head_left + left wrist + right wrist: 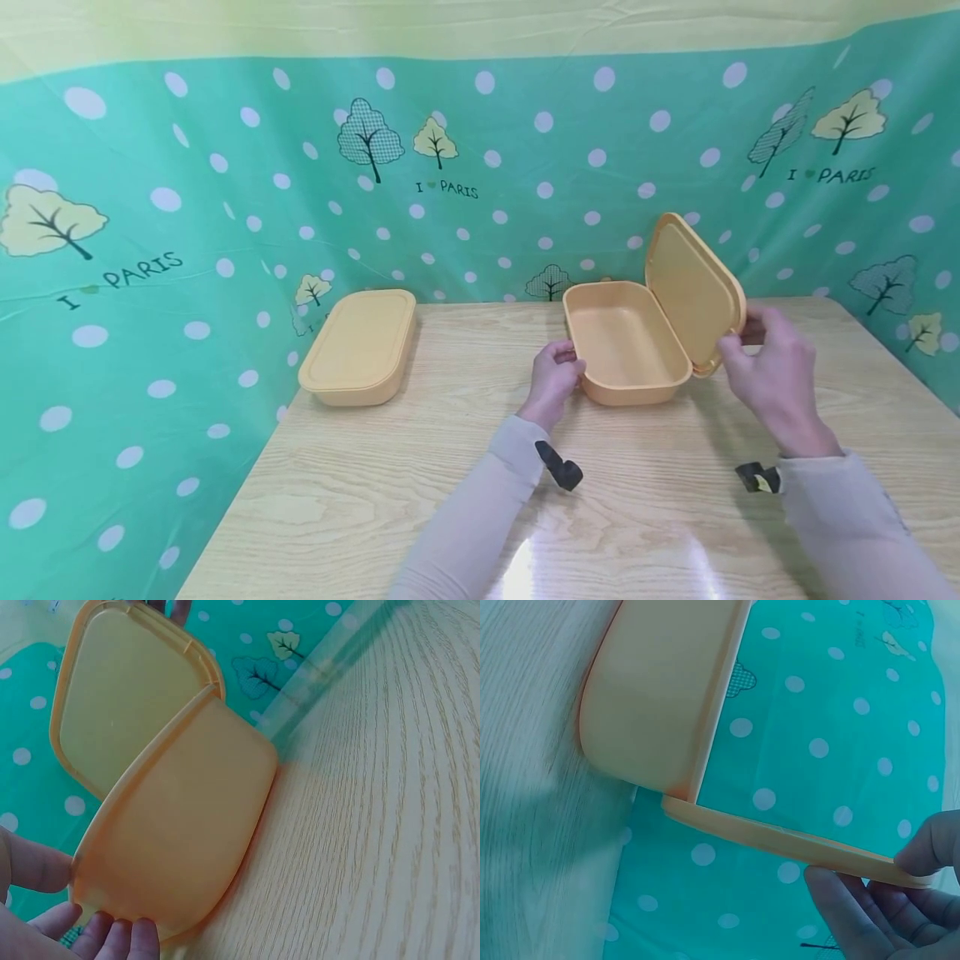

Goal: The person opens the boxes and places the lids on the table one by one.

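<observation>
A yellow-orange plastic lunch box (633,394) with rounded corners sits at the right back of the table, its inside bare. Its lid (693,292) stands raised, tilted outward along the box's right side. My left hand (553,379) holds the box's left side near the front corner; the left wrist view shows the thumb at the rim and the fingers (142,941) curled against the wall. My right hand (776,367) pinches the lid's near edge, thumb on one face and fingers (829,889) on the other.
A second box (360,342) of the same colour, with its lid on, stands at the table's left back. Behind and to the left hangs a green dotted curtain (442,233). The wooden table (337,500) stretches toward me.
</observation>
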`<state>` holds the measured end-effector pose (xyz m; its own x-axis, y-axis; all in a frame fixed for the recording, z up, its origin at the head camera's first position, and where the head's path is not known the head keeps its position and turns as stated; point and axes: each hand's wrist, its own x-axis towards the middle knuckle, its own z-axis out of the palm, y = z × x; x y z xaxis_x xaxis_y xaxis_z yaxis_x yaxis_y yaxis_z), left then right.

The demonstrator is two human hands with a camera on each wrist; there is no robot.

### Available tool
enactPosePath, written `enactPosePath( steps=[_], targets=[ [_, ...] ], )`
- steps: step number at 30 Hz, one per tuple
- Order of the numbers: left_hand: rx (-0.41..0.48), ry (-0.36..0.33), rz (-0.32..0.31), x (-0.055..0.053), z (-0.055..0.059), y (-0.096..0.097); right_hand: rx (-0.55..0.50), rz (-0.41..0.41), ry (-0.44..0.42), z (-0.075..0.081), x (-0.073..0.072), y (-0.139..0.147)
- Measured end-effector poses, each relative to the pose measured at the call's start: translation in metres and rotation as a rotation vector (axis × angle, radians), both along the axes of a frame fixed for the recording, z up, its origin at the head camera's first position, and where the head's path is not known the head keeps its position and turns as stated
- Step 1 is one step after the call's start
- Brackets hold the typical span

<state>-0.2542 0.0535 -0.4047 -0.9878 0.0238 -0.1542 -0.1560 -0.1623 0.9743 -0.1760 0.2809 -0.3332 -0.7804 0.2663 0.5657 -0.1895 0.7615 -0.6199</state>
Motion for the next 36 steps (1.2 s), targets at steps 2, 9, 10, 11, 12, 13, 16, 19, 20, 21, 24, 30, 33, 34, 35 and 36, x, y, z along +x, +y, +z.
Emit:
enactPosePath(
  steps=[2, 9, 10, 11, 12, 13, 16, 19, 20, 21, 24, 30, 33, 34, 35, 36],
  targets=[
    [0.002, -0.003, 0.000, 0.000, 0.000, 0.000, -0.012, -0.013, -0.013, 0.000, 0.000, 0.002],
    [0.002, -0.006, 0.003, 0.000, -0.001, -0.001, -0.064, -0.040, -0.034, -0.002, -0.001, 0.007],
    [0.004, -0.006, 0.004, -0.001, -0.001, -0.001, -0.072, -0.045, -0.041, -0.003, 0.000, 0.007],
    [0.005, -0.006, 0.005, -0.001, -0.002, -0.001, -0.082, -0.051, -0.046, -0.003, 0.000, 0.008],
    [0.005, -0.006, 0.004, -0.001, -0.002, -0.001, -0.090, -0.058, -0.054, -0.003, 0.000, 0.008],
    [0.006, -0.007, 0.004, -0.002, -0.002, -0.001, -0.097, -0.062, -0.062, -0.003, 0.000, 0.009],
    [0.008, -0.009, 0.004, -0.002, -0.003, -0.001, -0.114, -0.077, -0.085, -0.003, 0.001, 0.011],
    [0.009, -0.009, 0.003, -0.003, -0.003, -0.001, -0.130, -0.084, -0.111, -0.003, 0.002, 0.015],
    [0.009, -0.009, 0.001, -0.003, -0.003, -0.001, -0.135, -0.089, -0.120, -0.003, 0.002, 0.016],
    [0.010, -0.009, -0.002, -0.003, -0.003, 0.000, -0.140, -0.091, -0.131, -0.003, 0.003, 0.017],
    [0.005, -0.006, -0.007, -0.002, -0.002, -0.001, -0.161, -0.101, -0.159, -0.004, 0.003, 0.020],
    [0.002, -0.017, -0.006, -0.002, -0.002, -0.001, -0.238, -0.102, -0.216, -0.005, 0.004, 0.024],
    [-0.001, -0.014, -0.006, -0.002, -0.002, 0.000, -0.269, -0.100, -0.234, -0.006, 0.004, 0.025],
    [-0.001, -0.012, -0.006, -0.002, -0.002, 0.000, -0.281, -0.098, -0.236, -0.006, 0.004, 0.026],
    [-0.001, -0.012, -0.006, -0.003, -0.002, -0.001, -0.289, -0.096, -0.237, -0.006, 0.004, 0.026],
    [-0.001, -0.011, -0.007, -0.003, -0.002, -0.001, -0.303, -0.092, -0.236, -0.007, 0.003, 0.026]
  ],
)
